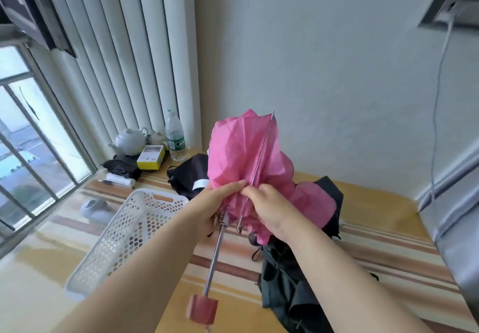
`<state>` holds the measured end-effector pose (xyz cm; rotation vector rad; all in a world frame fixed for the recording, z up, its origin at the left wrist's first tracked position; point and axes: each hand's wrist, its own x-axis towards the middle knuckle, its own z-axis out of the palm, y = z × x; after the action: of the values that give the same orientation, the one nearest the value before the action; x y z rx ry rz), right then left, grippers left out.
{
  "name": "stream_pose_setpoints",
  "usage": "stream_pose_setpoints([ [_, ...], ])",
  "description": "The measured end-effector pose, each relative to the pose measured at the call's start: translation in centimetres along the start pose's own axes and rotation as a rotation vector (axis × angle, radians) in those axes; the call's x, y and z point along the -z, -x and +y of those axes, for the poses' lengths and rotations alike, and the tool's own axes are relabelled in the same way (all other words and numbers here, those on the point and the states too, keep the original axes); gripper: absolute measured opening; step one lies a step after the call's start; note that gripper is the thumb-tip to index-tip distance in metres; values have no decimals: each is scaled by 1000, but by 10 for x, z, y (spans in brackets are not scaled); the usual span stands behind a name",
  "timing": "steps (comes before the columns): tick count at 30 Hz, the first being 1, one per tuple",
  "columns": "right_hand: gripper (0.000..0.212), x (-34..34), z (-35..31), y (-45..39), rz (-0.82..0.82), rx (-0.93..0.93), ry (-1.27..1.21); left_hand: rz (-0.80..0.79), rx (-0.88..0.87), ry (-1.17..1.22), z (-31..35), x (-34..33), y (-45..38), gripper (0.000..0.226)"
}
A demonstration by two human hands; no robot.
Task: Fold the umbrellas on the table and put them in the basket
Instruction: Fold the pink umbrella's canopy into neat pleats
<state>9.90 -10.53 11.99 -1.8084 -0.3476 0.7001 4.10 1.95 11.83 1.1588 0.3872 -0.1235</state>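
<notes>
I hold a pink umbrella (pixel 243 151) upright above the table, its canopy collapsed and bunched, its metal shaft and pink handle (pixel 203 309) pointing down toward me. My left hand (pixel 216 203) grips the gathered canopy near the shaft. My right hand (pixel 267 209) pinches the pink fabric beside a thin metal rib. A dark umbrella (pixel 287 286) lies crumpled on the table under my right arm. Another black umbrella (pixel 188 172) lies behind the pink one. The white perforated basket (pixel 121 231) stands to the left with nothing visible in it.
The striped table (pixel 375 244) carries a white teapot (pixel 130 141), a water bottle (pixel 175 137), a yellow box (pixel 151 157) and a small black folded item (pixel 120 168) at the back left. A window is on the left, a grey appliance (pixel 456 216) on the right.
</notes>
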Motion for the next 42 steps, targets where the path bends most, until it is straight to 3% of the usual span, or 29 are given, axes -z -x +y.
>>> stream_pose_setpoints([
  [2, 37, 9, -9, 8, -79, -12, -98, 17, -44, -8, 3, -4, 0, 47],
  [4, 32, 21, -13, 14, -54, 37, -92, 50, -94, -11, 4, -10, -1, 40],
  [7, 28, 36, -12, 25, 198, 241, 221, 94, -116, 26, 4, -22, -4, 3],
  [8, 21, 40, -12, 30, 296, 286, 233, 110, -109, 57, 4, -26, -4, 5],
  [10, 28, 51, -10, 38, 518, 307, 235, 144, -81, 130, 3, -32, -8, 7],
  [12, 56, 64, 1, 36, 648, 166, 226, 174, -54, 168, 0, -36, -9, 10],
  [13, 80, 68, 7, 32, 628, 27, 168, 174, -48, 181, -2, -38, -10, 13],
  [15, 128, 72, 16, 24, 485, -223, -21, 142, -28, 188, -7, -43, -11, 16],
  [16, 137, 71, 16, 22, 374, -295, -126, 128, -11, 184, -9, -45, -10, 15],
  [17, 133, 68, 15, 22, 281, -327, -228, 112, 10, 178, -10, -46, -10, 13],
  [20, 95, 60, 16, 16, 171, -314, -398, 54, 87, 165, -16, -52, -10, 10],
  [24, 37, 58, 21, 12, 237, -238, -503, 25, 135, 54, -9, -59, -14, 10],
  [29, 5, 68, 11, 9, 342, -130, -576, 49, 163, 14, 5, -57, -21, 28],
  [37, 21, 65, -8, 7, 264, -6, -583, 46, 7, 93, 9, -65, -20, 12],
  [40, 36, 60, -10, 6, 226, 7, -631, 162, -69, 27, 8, -68, -24, 6],
  [42, 59, 55, -11, 6, 203, -26, -640, 202, -96, -29, 5, -69, -27, 7],
])
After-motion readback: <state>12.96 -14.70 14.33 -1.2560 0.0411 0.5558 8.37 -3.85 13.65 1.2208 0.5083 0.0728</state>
